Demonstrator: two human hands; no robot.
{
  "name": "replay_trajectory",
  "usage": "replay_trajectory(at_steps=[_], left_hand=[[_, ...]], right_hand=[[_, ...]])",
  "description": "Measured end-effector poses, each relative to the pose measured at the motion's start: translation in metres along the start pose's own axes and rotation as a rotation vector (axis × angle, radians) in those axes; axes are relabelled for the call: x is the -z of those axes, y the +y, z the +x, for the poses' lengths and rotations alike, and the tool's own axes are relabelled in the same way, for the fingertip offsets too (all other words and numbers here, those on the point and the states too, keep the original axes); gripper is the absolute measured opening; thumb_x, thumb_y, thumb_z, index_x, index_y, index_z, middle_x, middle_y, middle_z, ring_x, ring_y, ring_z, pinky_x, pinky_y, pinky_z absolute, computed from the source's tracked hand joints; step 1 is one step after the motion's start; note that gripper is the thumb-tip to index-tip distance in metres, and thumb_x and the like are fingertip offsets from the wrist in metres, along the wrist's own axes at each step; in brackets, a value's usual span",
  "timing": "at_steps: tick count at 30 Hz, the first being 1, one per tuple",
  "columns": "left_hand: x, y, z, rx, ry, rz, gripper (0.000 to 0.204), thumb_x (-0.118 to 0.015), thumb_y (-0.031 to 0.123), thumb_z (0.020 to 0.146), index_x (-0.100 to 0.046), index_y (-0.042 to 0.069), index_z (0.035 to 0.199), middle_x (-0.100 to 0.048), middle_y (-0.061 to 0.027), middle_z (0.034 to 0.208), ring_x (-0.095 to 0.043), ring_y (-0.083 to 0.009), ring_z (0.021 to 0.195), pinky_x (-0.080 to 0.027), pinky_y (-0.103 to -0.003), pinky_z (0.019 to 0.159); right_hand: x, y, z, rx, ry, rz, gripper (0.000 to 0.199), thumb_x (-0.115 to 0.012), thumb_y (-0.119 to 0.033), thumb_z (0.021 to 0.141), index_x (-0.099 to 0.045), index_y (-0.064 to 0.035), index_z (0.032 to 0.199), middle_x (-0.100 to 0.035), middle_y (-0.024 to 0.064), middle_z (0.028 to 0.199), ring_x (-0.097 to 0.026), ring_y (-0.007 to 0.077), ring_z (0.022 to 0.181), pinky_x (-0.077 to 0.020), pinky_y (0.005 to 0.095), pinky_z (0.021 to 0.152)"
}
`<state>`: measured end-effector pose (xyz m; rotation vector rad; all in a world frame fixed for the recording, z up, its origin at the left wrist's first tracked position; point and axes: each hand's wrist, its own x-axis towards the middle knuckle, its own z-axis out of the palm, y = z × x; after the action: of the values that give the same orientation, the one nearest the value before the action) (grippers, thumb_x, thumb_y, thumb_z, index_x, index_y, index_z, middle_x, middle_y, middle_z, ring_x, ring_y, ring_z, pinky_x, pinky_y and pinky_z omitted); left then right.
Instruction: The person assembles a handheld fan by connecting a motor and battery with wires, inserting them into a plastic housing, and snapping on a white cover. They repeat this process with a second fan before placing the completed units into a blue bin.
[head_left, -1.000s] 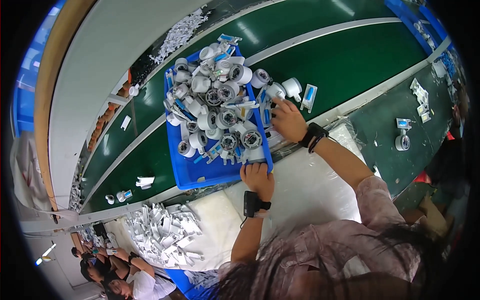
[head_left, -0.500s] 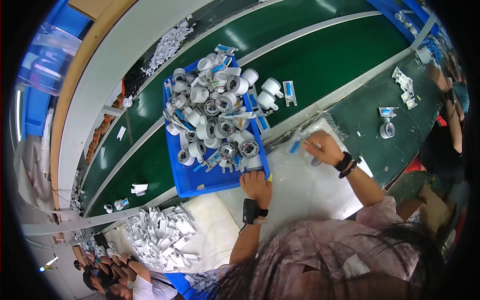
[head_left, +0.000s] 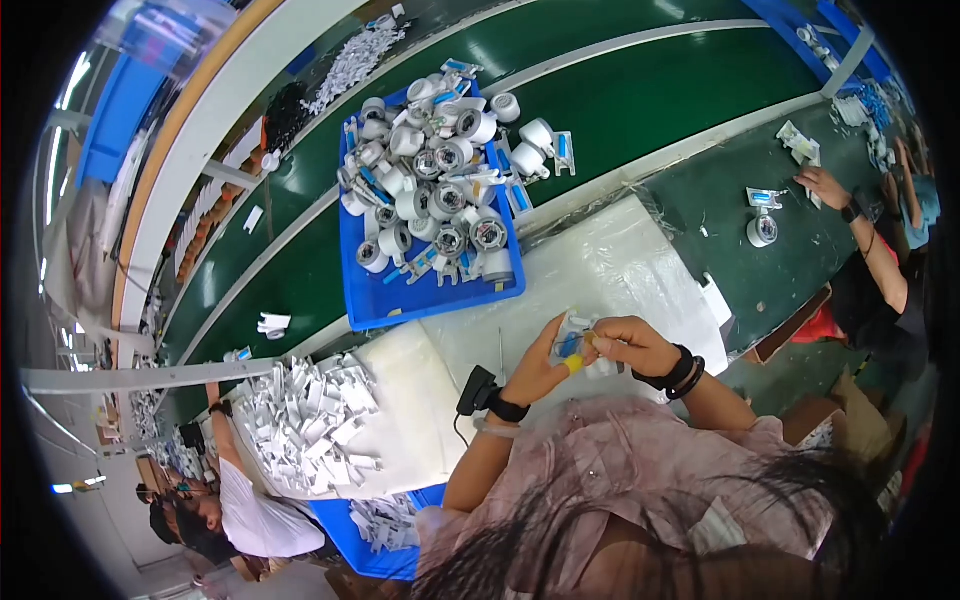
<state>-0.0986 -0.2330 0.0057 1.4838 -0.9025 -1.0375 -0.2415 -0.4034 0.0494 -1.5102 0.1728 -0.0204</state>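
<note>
In front of my chest both hands meet over a small white plastic part with a blue strip (head_left: 570, 345). My left hand (head_left: 535, 368) is closed on its left side, with something yellow around one fingertip. The fingers of my right hand (head_left: 640, 346) pinch at its right side and cover much of it. A pale rounded piece shows below the right fingers, too hidden to tell whether it is joined on. Beneath the hands is a work surface covered with clear plastic sheeting (head_left: 560, 270).
Beyond my hands stands a blue bin (head_left: 400, 312) heaped with round white housings (head_left: 410, 205). White plastic pieces (head_left: 310, 425) are piled at left. A green conveyor (head_left: 640, 110) runs behind. One co-worker's hand (head_left: 825, 187) touches parts at right; another co-worker (head_left: 265, 510) is at lower left.
My left hand has left the bin's near corner and joined my right hand, which has drawn closer to my body with the blue-and-white part. The co-worker's hand at right now reaches the parts there.
</note>
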Motion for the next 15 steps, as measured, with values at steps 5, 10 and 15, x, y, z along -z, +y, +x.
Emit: replay_trajectory(at_steps=[5, 10, 15], left_hand=[[0.001, 0.001, -0.017, 0.138, -0.007, -0.215, 0.048, -0.071, 0.01, 0.082, -0.053, 0.002, 0.126, -0.063, -0.0065, 0.111, -0.058, -0.0153, 0.104, -0.045, -0.03, 0.09], [0.006, 0.051, -0.042, 0.186, 0.168, 0.321, 0.034, -0.069, 0.01, 0.08, -0.06, 0.001, 0.111, -0.065, -0.0112, 0.097, -0.064, -0.0203, 0.087, -0.049, -0.031, 0.075], [-0.013, 0.062, -0.052, 0.005, 0.421, 0.26, 0.031, -0.065, 0.011, 0.084, -0.055, 0.0, 0.112, -0.061, -0.0112, 0.09, -0.061, -0.0208, 0.067, -0.05, -0.031, 0.065]], right_hand=[[-0.002, -0.003, -0.005, -0.053, -0.156, 0.165, 0.021, -0.058, -0.017, 0.096, -0.066, -0.0002, 0.105, -0.066, 0.0019, 0.084, -0.057, 0.0067, 0.077, -0.0441, 0.022, 0.068], [-0.008, -0.012, -0.007, -0.155, -0.099, 0.076, 0.013, -0.065, -0.012, 0.091, -0.065, -0.0011, 0.098, -0.065, 0.0013, 0.079, -0.057, 0.0064, 0.07, -0.0447, 0.0229, 0.063], [-0.033, -0.001, -0.006, -0.025, 0.22, -0.182, 0.01, -0.071, -0.007, 0.082, -0.063, -0.0038, 0.086, -0.062, 0.0031, 0.073, -0.057, 0.0096, 0.065, -0.0445, 0.0247, 0.058]])
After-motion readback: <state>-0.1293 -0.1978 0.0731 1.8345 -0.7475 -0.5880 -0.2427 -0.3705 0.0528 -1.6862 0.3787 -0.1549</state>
